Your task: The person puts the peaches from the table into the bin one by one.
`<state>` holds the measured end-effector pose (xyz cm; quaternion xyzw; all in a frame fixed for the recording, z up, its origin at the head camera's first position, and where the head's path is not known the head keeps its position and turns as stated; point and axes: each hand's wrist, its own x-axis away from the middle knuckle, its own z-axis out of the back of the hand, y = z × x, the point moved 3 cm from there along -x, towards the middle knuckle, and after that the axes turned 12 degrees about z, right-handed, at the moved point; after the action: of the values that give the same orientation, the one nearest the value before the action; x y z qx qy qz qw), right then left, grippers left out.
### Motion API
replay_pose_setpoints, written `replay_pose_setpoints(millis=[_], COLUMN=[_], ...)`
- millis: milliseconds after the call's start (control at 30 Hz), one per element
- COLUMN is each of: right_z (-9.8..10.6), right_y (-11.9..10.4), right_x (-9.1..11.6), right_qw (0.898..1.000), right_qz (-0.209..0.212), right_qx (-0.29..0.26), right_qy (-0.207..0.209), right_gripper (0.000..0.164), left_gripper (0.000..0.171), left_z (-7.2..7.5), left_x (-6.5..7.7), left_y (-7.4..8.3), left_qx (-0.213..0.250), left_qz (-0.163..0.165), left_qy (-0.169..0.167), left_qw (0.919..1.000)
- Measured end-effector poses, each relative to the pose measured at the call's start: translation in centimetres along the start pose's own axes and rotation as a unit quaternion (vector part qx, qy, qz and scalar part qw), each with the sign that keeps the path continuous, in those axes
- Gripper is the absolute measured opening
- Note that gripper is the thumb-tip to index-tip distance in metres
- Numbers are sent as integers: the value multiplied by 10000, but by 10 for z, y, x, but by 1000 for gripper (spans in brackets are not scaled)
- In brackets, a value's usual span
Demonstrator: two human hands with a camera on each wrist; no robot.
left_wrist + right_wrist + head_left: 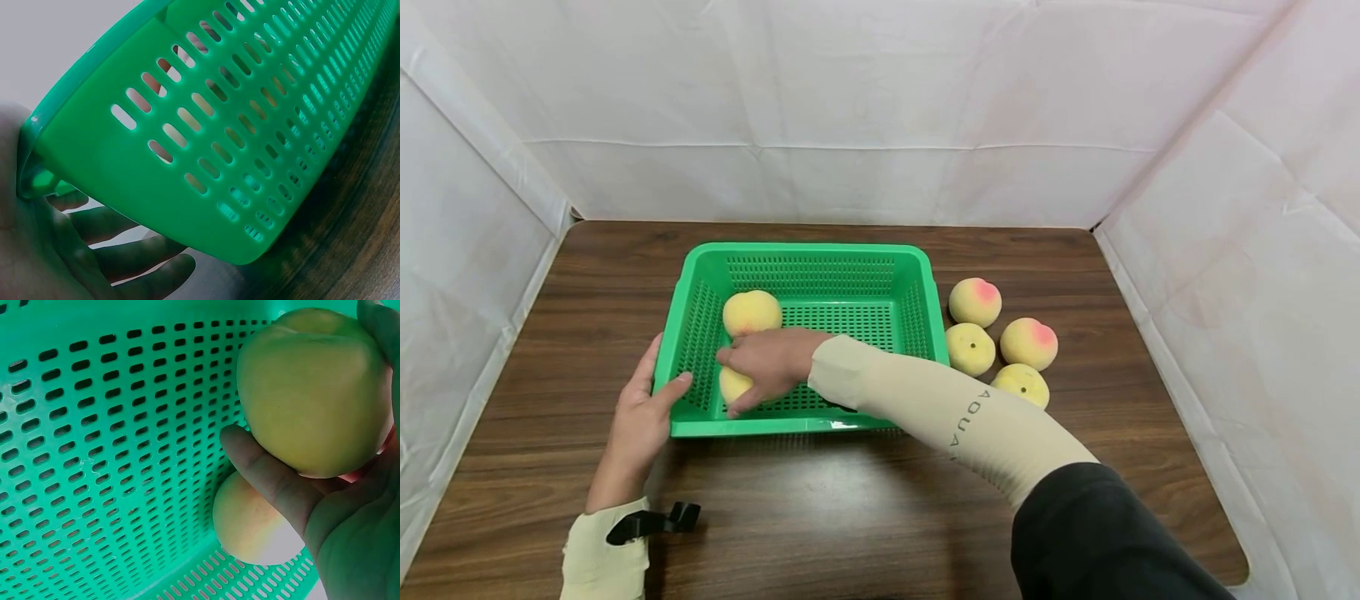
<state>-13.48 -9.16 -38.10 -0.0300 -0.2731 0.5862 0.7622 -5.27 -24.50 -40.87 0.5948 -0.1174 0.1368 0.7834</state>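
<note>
A green perforated plastic basket (pixel 850 423) stands on the table. My left hand (pixel 643 412) holds its left end, thumb hooked over the rim and fingers along the outside wall. In the left wrist view those fingers (pixel 134 256) extend beside the basket's corner. Inside the basket, my right hand (pixel 775 358) grips a yellow peach (pixel 312 394) near the left wall, thumb on one side and fingers on the other. From the head, this peach is mostly covered by the hand. Another peach (pixel 752 312) lies just behind it on the basket floor.
Several yellow peaches with pink blush, among them one peach (pixel 975 302) at the back, sit on the brown wooden table (pixel 820 517) right of the basket. My right forearm crosses over the basket's front rim. White cloth walls (pixel 865 108) enclose the back and sides.
</note>
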Motion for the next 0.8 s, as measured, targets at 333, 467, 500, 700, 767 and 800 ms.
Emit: replay_pose_setpoints(millis=[333,467,500,700,767,800], right_z=[-4,-6,-7,-10,-11,-11], right_y=[-1,-1,-1,0,0,0], right_x=[-7,-11,-12,-15,-16,-16], right_qw=[9991,9984,9982,9977,9977,9976], right_qz=[-166,-271,-301,-402,-407,-407], right_qx=[369,473,496,532,536,539], right_qy=[-99,-120,-127,-139,-121,-116], right_gripper=[79,81,81,82,81,80], left_gripper=[60,60,61,61,61,61], left_z=[1,1,1,1,1,1], left_x=[0,0,0,-1,-1,-1], left_y=[0,1,0,-1,-1,-1], left_qx=[-54,-20,-9,29,46,51], left_qz=[-41,-7,-10,-27,-27,-33], left_qy=[17,16,11,-17,-29,-31], left_qw=[10000,10000,10000,10000,10000,10000])
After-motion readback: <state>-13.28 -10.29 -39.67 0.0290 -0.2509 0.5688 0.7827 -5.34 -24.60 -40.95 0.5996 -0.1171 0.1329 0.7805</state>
